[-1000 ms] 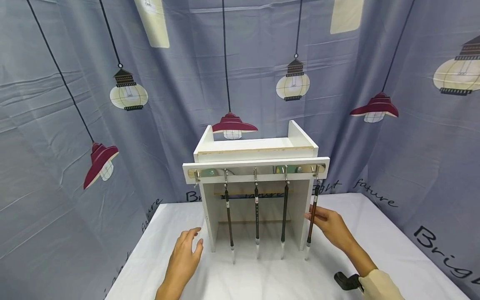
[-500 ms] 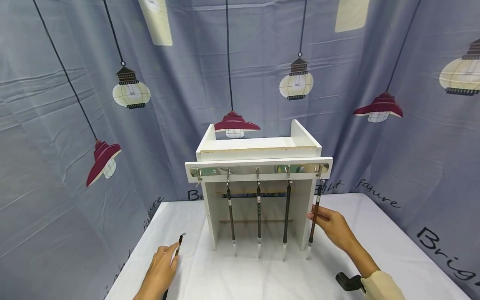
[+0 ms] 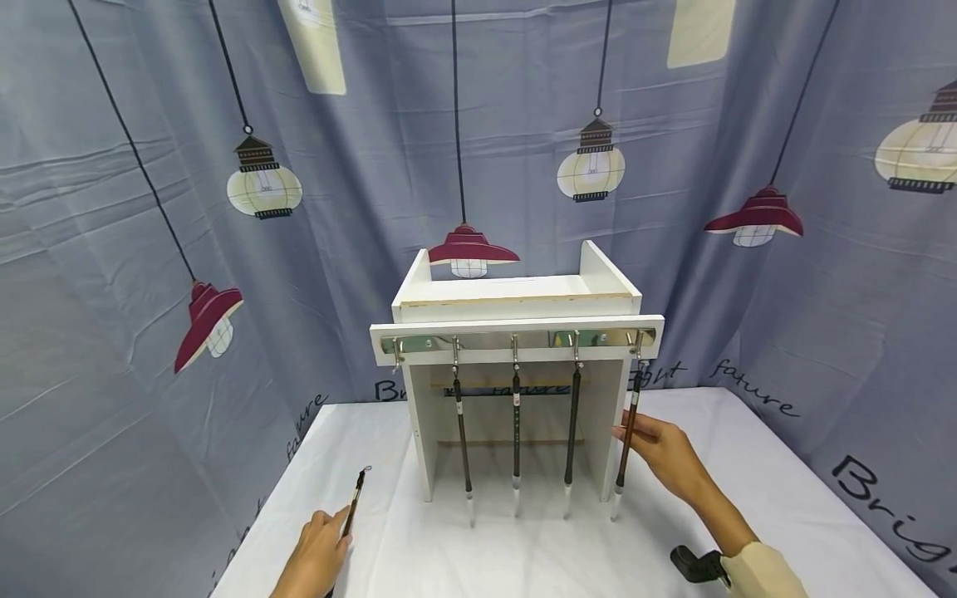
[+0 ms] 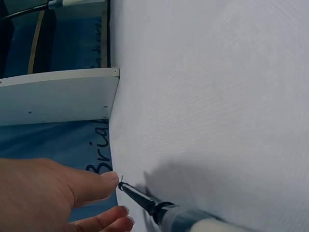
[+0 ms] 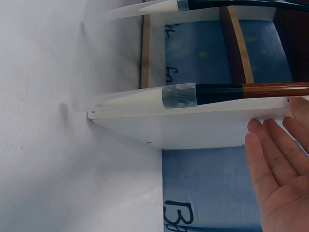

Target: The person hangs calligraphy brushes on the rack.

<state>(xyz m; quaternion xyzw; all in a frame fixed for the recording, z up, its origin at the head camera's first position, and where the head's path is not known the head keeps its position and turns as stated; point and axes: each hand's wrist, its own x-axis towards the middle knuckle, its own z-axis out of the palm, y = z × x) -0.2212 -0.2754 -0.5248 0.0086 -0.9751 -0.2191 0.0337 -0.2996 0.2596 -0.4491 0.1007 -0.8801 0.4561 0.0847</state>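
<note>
A dark brush (image 3: 359, 490) with a cord loop at its end lies slantwise at the front left, where my left hand (image 3: 312, 558) hangs over it. In the left wrist view the thumb (image 4: 96, 186) and the fingertips stand apart, with the brush (image 4: 154, 208) running beside them. In the head view my left hand hides part of it. My right hand (image 3: 665, 453) is at the outer side of the white shelf (image 3: 516, 312), fingers nearly straight, fingertips right at the side panel (image 5: 193, 128). A brown-handled brush (image 3: 628, 444) hangs in front of those fingers.
On the shelf's hook rail (image 3: 486, 357), several brushes hang with clear caps over their tips; the leftmost hook (image 3: 397, 352) is bare. A white cloth (image 3: 463, 569) covers the table. A black object (image 3: 695, 565) is at the right sleeve. A patterned blue curtain (image 3: 359, 208) stands behind.
My left hand has moved left and back towards me, away from the shelf, and the loop-ended brush has come into view beside its fingers. My right hand has stayed at the shelf's side.
</note>
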